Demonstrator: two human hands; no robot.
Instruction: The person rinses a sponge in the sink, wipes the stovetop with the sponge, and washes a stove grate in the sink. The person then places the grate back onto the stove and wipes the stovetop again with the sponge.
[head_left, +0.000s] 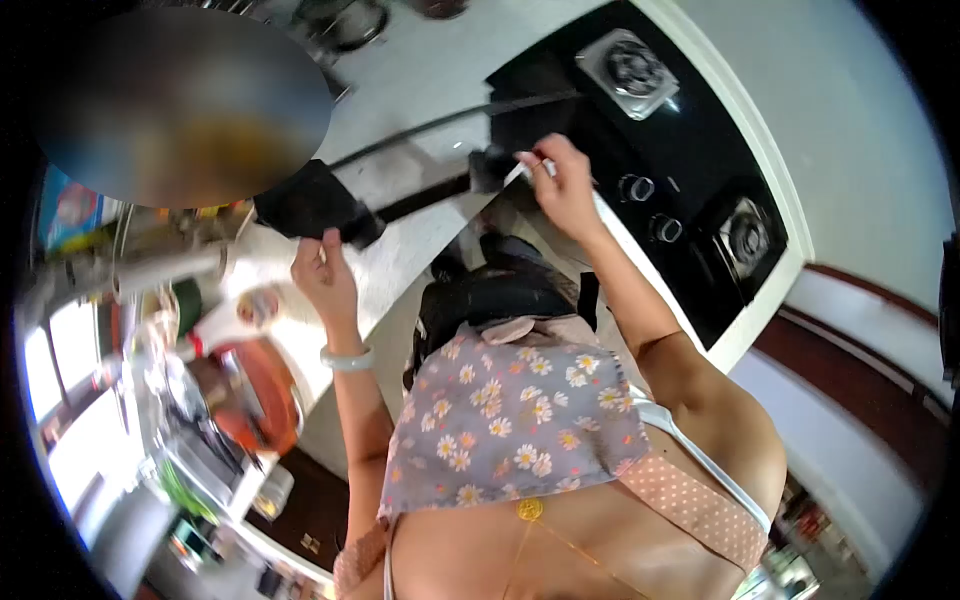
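Note:
A black strap (428,197) stretches over the pale countertop between my two hands, with a wider black piece (312,203) at its left end. My left hand (325,275), below a pale bracelet, pinches the lower edge of that wide piece. At the other end my right hand (562,180) is closed by a small dark grey piece (488,170), its fingertips pressed together. Behind runs a second thin dark band (430,128), curving toward the cooktop; whether it joins the strap I cannot tell. A grey daisy-print cloth (515,420) covers my chest.
A black gas cooktop (700,290) with two burners and two knobs lies at the right. On the left, an orange-red basin (262,395) stands near the counter (375,300), by cluttered kitchen things and a window (80,370). A blurred oval hides the upper left.

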